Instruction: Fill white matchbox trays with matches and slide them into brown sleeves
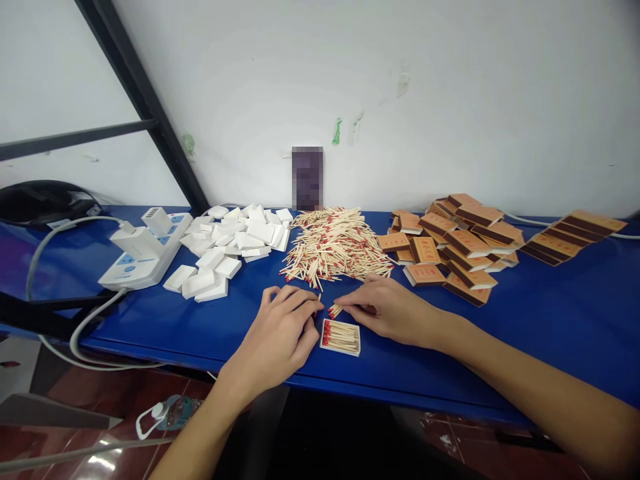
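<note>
A small white tray (341, 337) filled with red-tipped matches lies near the front edge of the blue table (550, 313). My left hand (280, 333) rests just left of it, fingers curled and pinching a match at its fingertips. From the right, my right hand (387, 308) reaches in, its fingers pinched on a small bunch of matches (335, 311) right above the tray. Behind both hands spreads a big heap of loose matches (334, 243).
A pile of empty white inner trays (230, 243) lies at the back left, beside a white power strip (145, 250) with a grey cable. Orange-brown matchbox sleeves (450, 243) are heaped at the back right, with a row of them (570, 237) further right. A dark metal frame stands at the left.
</note>
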{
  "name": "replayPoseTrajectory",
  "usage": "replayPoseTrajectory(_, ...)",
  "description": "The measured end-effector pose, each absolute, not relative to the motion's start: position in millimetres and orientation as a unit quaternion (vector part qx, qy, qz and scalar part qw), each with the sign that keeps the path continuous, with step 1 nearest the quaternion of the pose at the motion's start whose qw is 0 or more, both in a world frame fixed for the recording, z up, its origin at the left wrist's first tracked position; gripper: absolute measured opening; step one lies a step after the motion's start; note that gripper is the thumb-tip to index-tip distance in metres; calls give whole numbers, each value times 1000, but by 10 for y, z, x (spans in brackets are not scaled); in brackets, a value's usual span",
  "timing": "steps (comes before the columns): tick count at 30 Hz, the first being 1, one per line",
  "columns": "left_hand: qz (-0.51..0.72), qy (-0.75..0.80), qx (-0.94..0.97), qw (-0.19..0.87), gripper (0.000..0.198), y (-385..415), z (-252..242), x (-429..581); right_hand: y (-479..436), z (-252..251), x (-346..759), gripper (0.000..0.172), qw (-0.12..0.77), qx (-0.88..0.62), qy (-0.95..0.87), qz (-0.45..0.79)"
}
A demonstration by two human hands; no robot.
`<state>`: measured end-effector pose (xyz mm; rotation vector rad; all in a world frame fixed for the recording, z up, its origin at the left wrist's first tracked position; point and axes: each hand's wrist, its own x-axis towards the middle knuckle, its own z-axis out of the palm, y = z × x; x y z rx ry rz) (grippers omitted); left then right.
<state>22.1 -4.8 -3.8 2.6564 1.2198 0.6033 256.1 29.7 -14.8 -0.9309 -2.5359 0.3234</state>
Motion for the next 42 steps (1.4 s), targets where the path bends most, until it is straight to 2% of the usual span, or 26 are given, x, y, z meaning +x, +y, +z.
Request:
replayPoseTrajectory(7,177,368,905,122,40,-63,2,206,290,-185,2560,27,194,-341,-913,113)
replayPoseTrajectory(15,196,429,879,69,18,-47,-30,233,267,-139,2543,23,196,-347,-914,83)
replayPoseTrajectory(22,175,422,887,68,32,-60,-31,231,283,-193,2535,25,199,-346,-910,106)
replayPoseTrajectory(28,148,421,892,69,38,-54,-23,224,294,-202,2565,24,195,-342,-917,59)
replayPoseTrajectory(32,183,417,888,61,39,-59,-33,224,290,-197,2565,24,194,-344,-917,53)
replayPoseTrajectory(38,318,406,854,73,26,-88,-38,200,287,-194,2556,20,215,-376,-900,55)
replayPoseTrajectory(42,336,423,837,91,22,-78,-34,205,283,-195,2550,19,228,-377,-897,44)
